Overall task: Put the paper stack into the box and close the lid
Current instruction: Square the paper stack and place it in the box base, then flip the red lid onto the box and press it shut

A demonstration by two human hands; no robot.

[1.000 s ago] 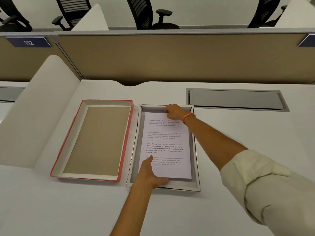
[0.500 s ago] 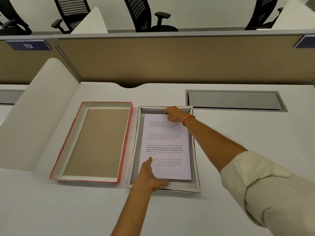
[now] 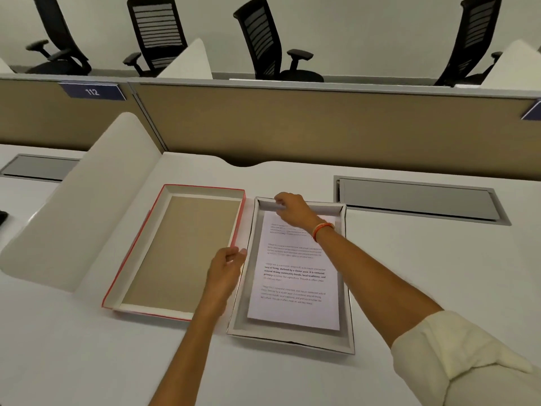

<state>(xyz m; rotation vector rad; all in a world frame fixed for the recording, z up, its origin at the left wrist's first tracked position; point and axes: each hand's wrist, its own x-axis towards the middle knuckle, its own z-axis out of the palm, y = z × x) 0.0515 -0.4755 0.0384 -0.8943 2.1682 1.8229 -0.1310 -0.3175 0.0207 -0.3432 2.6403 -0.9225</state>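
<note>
The paper stack (image 3: pixel 295 276), white sheets with printed text, lies flat inside the open grey-walled box (image 3: pixel 347 317) at the desk's centre. The red-edged lid (image 3: pixel 175 253) lies upside down just left of the box, its brown inside facing up. My left hand (image 3: pixel 227 269) is at the lid's right wall, thumb on the outer side and fingers over the rim; whether it grips is unclear. My right hand (image 3: pixel 291 209) reaches to the box's far end, its bent fingertips touching the paper's far edge by the far wall.
A white curved divider (image 3: pixel 73 206) rises left of the lid. A grey cable hatch (image 3: pixel 418 200) is set into the desk at the right. A tan partition (image 3: pixel 322 130) runs along the back, with office chairs (image 3: pixel 263 39) beyond it.
My left hand left the paper's near corner and moved up and left to the lid's right wall. My right hand slid slightly farther, to the box's far end. The view tilted upward.
</note>
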